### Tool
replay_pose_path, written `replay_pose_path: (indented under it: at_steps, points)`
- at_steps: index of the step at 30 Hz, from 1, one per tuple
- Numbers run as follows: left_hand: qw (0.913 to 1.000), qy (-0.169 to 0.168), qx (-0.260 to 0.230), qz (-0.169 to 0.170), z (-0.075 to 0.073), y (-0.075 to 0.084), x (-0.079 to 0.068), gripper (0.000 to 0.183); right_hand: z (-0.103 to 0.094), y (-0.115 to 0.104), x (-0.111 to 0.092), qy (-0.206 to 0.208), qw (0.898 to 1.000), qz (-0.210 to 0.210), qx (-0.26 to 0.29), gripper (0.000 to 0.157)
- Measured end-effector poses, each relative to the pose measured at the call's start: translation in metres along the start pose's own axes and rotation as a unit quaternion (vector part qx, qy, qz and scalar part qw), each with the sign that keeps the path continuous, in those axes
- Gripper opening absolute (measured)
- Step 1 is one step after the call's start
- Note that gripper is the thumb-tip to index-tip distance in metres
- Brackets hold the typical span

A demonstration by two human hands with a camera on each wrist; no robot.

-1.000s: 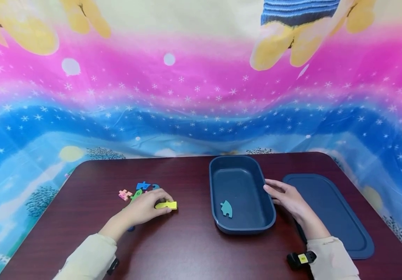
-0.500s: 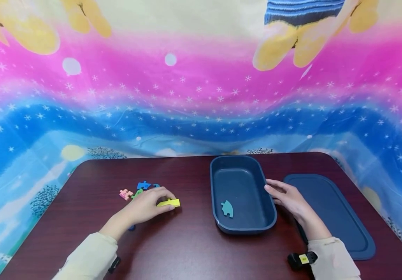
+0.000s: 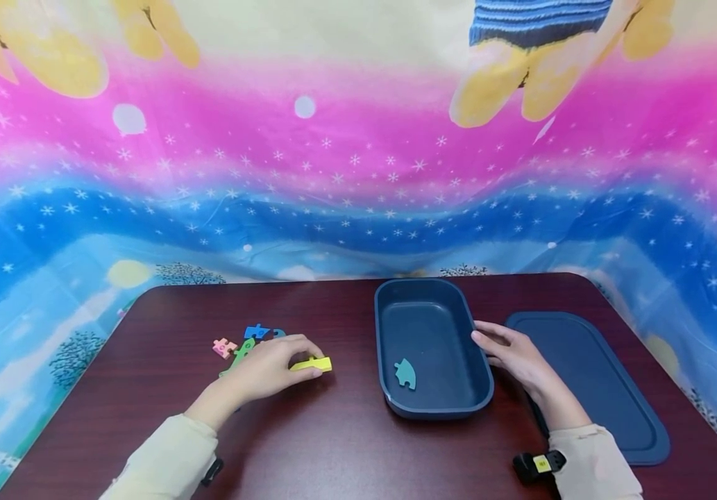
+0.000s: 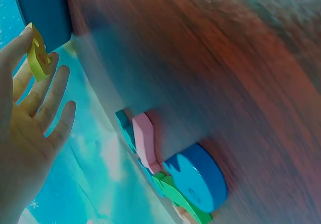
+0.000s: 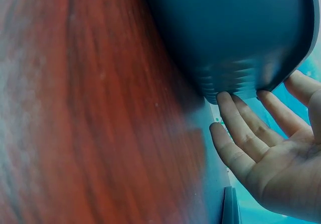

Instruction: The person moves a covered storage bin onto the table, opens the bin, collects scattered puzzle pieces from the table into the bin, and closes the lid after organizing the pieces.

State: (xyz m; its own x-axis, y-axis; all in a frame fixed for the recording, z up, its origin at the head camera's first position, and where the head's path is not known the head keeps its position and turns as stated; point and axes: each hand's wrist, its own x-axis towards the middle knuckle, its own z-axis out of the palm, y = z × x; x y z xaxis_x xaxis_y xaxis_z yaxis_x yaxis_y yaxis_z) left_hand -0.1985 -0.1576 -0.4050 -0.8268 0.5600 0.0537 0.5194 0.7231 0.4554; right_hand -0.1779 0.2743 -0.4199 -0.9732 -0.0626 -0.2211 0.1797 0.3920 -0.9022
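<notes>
My left hand [image 3: 277, 364] is over the table, pinching a yellow puzzle piece [image 3: 313, 364] between thumb and fingers. The left wrist view shows the piece held at the fingertips, with the other fingers spread. On the right, my right hand [image 3: 516, 355] touches the outer right side of a dark blue box [image 3: 436, 411], thumb by the rim. Its fingers look fairly straight in the right wrist view. Inside the box lies a teal puzzle piece [image 3: 405, 374]. Behind my left hand are puzzle pieces in pink [image 3: 224, 347], green [image 3: 245, 349] and blue [image 3: 257, 332], partly covered by the hand.
A dark blue lid [image 3: 602, 389] lies flat on the table right of the box, partly under my right forearm. The left wrist view also shows a rounded blue piece [image 4: 198, 176] among the loose pieces. A printed cloth [image 3: 346, 167] hangs behind the dark red-brown table [image 3: 346, 451].
My left hand has moved a little to the right, toward the box, carrying the yellow puzzle piece. My right hand, the box and the teal piece stay in place.
</notes>
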Motion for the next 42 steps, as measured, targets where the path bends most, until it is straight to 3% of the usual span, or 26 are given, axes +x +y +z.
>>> replay_pose_path:
  at_steps: [32, 42]
  points:
    - [0.9983, 0.041, -0.015, 0.039, 0.006, 0.042, 0.014, 0.025, -0.001, -0.003, -0.001, 0.0, 1.0, -0.005, 0.001, 0.076]
    - [0.9962, 0.043, -0.029, 0.069, 0.005, 0.053, 0.018, 0.028, -0.001, -0.001, -0.002, 0.0, 1.0, -0.004, 0.0, 0.075]
